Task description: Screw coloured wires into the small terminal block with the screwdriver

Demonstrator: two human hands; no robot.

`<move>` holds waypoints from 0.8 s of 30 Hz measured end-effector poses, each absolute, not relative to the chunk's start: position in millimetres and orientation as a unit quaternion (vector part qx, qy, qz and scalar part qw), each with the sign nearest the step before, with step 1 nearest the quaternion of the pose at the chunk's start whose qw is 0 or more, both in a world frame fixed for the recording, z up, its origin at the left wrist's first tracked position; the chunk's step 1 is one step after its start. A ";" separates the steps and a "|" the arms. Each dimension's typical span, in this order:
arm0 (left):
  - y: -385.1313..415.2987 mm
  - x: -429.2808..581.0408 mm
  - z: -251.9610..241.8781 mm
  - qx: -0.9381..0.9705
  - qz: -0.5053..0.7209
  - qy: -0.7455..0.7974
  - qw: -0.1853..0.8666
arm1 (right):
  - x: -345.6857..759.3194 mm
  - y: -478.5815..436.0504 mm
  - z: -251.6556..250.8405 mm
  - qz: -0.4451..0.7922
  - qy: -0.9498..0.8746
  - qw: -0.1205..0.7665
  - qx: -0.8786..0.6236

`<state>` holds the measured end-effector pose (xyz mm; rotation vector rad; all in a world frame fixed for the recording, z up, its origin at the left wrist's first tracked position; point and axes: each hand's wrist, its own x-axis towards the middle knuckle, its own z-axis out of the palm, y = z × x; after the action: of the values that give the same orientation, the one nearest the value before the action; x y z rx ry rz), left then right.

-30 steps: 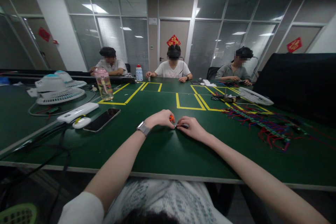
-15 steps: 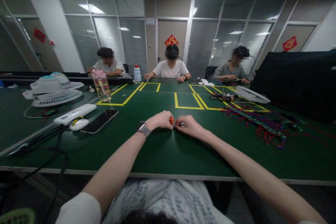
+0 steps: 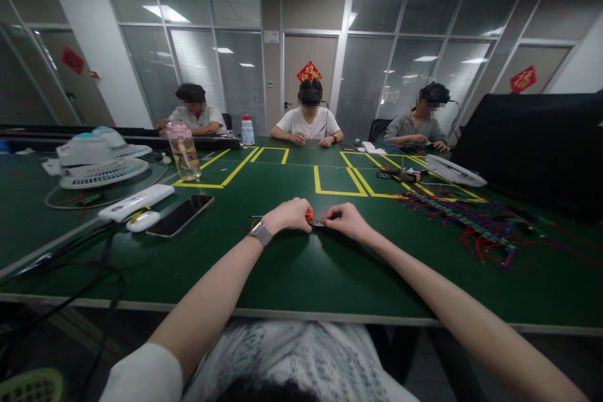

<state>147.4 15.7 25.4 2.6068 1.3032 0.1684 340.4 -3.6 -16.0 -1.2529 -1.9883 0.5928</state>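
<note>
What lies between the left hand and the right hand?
In the head view, a small silvery piece lies between the left hand and the right hand, with an orange object nearer the left. The piece is too small to identify.

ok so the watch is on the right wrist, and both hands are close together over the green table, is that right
Not quite: the head view shows the watch on the left wrist. Both hands, the left hand and the right hand, are indeed close together over the green table.
</note>
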 end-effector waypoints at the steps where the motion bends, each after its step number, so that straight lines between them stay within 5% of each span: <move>1: 14.3 147.3 26.4 0.887 0.058 0.445 0.108 | 342.3 -2.6 -16.5 0.239 -0.759 0.354 -0.491; 7: 14.2 141.5 34.4 0.899 0.086 0.418 0.103 | 352.5 4.1 -19.8 0.287 -0.719 0.362 -0.519; 16: 36.3 132.5 45.2 0.727 0.471 0.497 0.045 | 339.4 0.0 -18.0 0.412 -0.610 0.460 -0.496; 24: 35.9 124.0 54.2 0.662 0.555 0.504 0.010 | 315.4 -26.5 -10.0 0.291 -0.717 0.407 -0.485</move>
<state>124.0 35.9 54.2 2.0667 1.5735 1.7327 315.4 -26.5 -10.0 -1.2217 -1.8088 0.7336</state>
